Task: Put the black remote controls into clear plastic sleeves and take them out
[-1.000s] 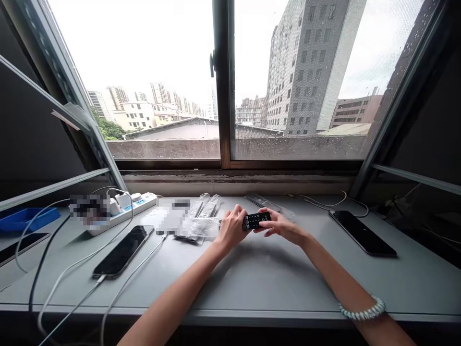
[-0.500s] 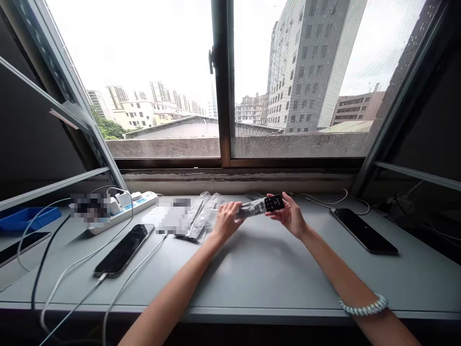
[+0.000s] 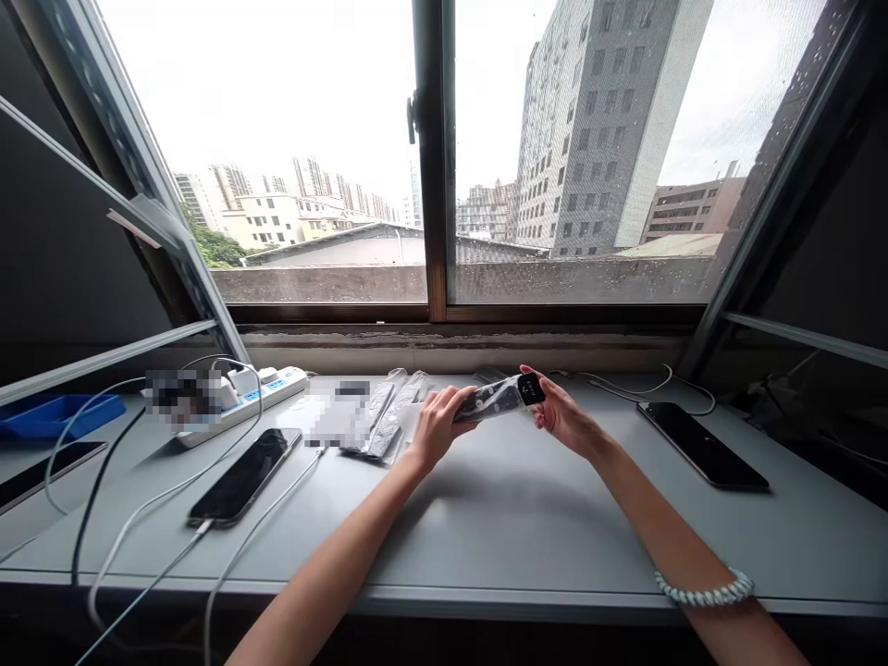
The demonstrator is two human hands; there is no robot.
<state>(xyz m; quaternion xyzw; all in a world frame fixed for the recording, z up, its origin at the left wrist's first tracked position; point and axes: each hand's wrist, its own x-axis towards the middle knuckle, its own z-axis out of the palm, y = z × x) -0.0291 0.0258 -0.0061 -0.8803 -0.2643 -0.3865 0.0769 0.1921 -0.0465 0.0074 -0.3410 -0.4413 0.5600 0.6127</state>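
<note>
My left hand (image 3: 434, 429) is closed round a clear plastic bag (image 3: 491, 400) above the middle of the desk. Inside the bag lies most of a slim black remote control (image 3: 532, 388) with small pale markings; its right end sticks out of the bag's mouth. The fingers of my right hand (image 3: 567, 422) are closed on that bare end. Beside my left hand, several flat clear bags (image 3: 378, 433) with dark contents rest on the desk, partly covered by the hand.
Left on the grey desk (image 3: 499, 527) are a phone (image 3: 244, 478) on a white cable, a white power strip (image 3: 281, 387), a blurred white item (image 3: 337, 414) and a blue tray (image 3: 62, 418). Another phone (image 3: 702, 446) lies at right. A window frame (image 3: 436, 185) stands behind.
The remote control has slid further left into the bag, so less of it shows outside. My right hand's fingers have shifted on its end, and the view has turned slightly.
</note>
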